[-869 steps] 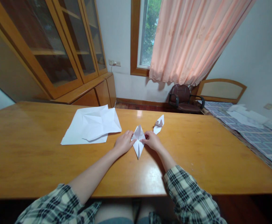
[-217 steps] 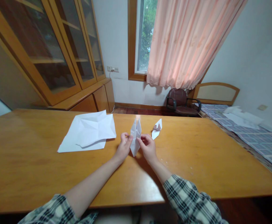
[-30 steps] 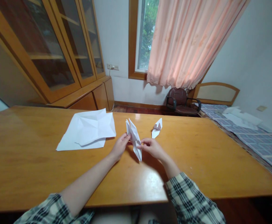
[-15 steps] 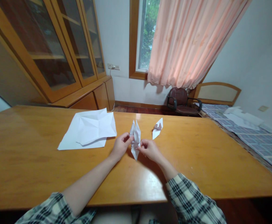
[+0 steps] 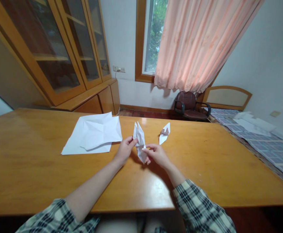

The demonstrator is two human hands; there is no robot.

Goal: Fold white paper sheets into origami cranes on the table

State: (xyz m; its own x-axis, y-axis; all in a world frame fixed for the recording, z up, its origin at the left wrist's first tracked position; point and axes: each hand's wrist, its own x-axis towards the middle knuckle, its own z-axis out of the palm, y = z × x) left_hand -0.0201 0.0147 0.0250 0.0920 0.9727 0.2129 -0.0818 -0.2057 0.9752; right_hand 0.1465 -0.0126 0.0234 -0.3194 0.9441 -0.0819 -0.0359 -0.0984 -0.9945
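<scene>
A folded white paper (image 5: 139, 139), with two pointed flaps at its top and one point at the bottom, is held above the table between both hands. My left hand (image 5: 125, 149) pinches its left edge near the middle. On its lower right side, my right hand (image 5: 158, 155) grips it between thumb and fingers, some fingers reaching behind the paper. Beyond my right hand lies a second folded paper piece (image 5: 165, 133), pointed at both ends, with a shaded fold across its middle.
Creased white paper sheets (image 5: 100, 132) lie overlapped on the left of the wooden table (image 5: 46, 181). A glass-fronted cabinet (image 5: 65, 64) stands behind at left. A chair (image 5: 191, 105) and a bed (image 5: 253, 139) with papers on it are beyond the right side.
The folded paper has tilted, its top leaning left and its lower point swinging right. My right hand's fingers have shifted and opened out around its lower part.
</scene>
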